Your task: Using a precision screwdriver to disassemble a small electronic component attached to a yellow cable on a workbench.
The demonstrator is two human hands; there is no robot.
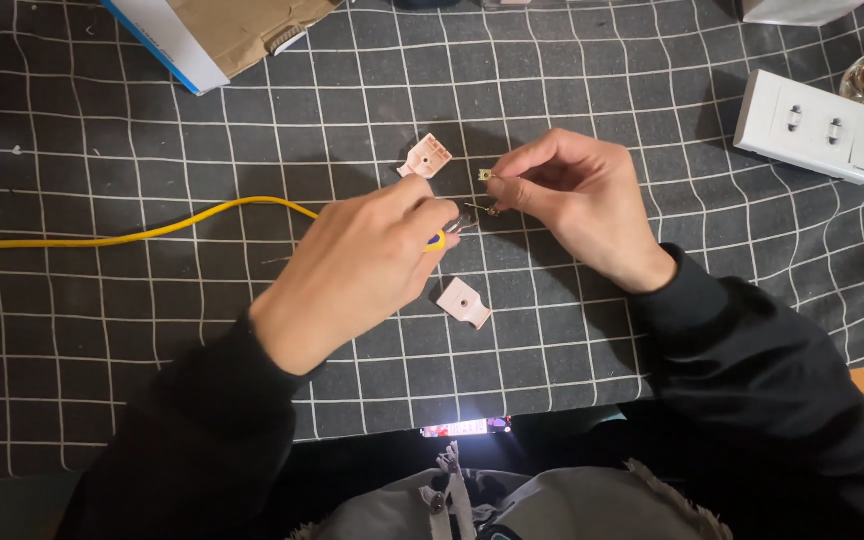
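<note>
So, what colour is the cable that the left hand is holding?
Yellow. The cable runs from the left edge to the left hand; the head view shows it best.

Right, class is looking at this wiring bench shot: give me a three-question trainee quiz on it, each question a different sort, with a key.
1. True or false: the left hand rests flat and empty on the grid cloth.
2. Multiple choice: the white socket block lies A) between the hands, B) at the far right, beyond the right hand, C) on the cardboard box.
3. How many pale pink plastic pieces lie loose on the cloth?

Key
1. False: it grips the end of the yellow cable.
2. B.
3. Two: one above the hands, one below them.
</note>
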